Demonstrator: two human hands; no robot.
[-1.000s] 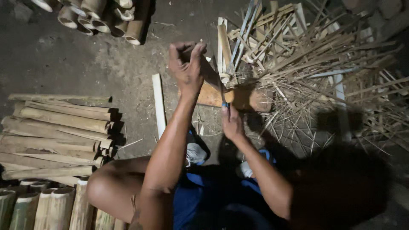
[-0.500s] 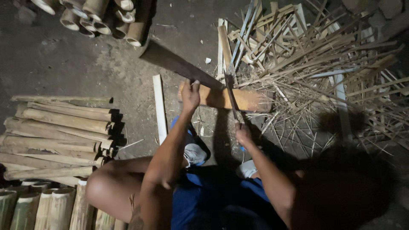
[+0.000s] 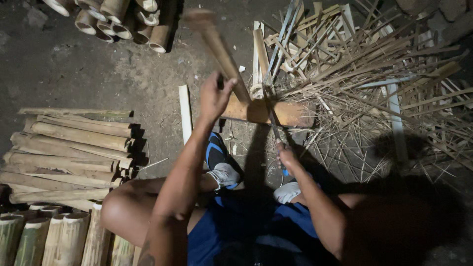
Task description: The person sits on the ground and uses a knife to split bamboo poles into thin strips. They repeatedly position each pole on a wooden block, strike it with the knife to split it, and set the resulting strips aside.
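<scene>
Two bare hands work over a dark, packed-earth floor (image 3: pixel 74 64) strewn with cut bamboo. Round, hollow bamboo sections (image 3: pixel 118 19) lie heaped at the top, split pale lengths (image 3: pixel 69 148) are stacked at left, and a tangle of thin, dry slivers (image 3: pixel 374 83) spreads at right. The left hand (image 3: pixel 214 98) is raised, fingers clamped around a blurred wooden mallet (image 3: pixel 219 49) that slants up and away. The right hand (image 3: pixel 287 156) sits lower, closed around the handle of a narrow blade (image 3: pixel 271 116) standing upright on a smooth, tan wooden block (image 3: pixel 266 112), which lies on the ground just ahead of the person's white shoes (image 3: pixel 224 173).
</scene>
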